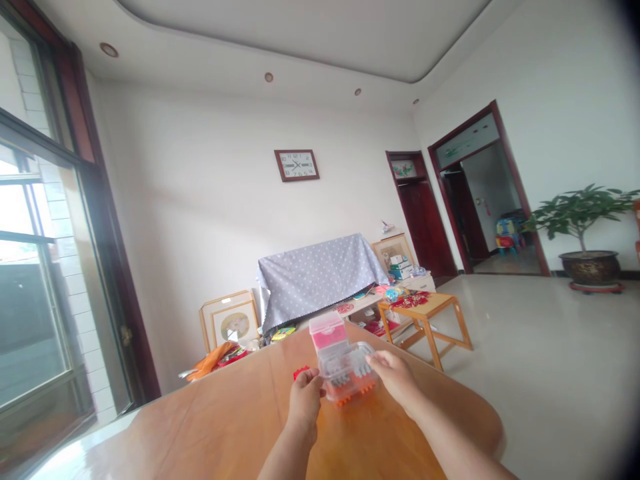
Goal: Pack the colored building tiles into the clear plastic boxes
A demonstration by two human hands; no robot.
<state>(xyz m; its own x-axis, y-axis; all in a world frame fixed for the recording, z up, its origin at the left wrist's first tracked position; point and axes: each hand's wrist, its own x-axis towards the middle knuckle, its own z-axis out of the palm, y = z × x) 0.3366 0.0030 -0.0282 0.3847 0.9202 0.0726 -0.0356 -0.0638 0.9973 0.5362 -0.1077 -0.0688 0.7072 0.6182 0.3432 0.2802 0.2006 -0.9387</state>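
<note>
A clear plastic box (347, 377) with grey and orange toothed pieces showing in or through it is between my hands over the wooden table. My right hand (395, 379) grips its right edge, thumb on the near side. On the left edge, my left hand (306, 400) has its fingers closed at the box's rim. A red toothed piece (301, 371) shows just behind the left fingers; whether they touch it I cannot tell. Beyond the clear box stands a pink container (329, 333) with a see-through lid.
The glossy wooden table (225, 420) curves off at the right. Past it are a low wooden stool (425, 310) bearing red items, a cabinet under a grey dotted cloth (320, 277), and a potted plant (589, 267). An orange cloth item (213, 363) lies beyond the table's left edge.
</note>
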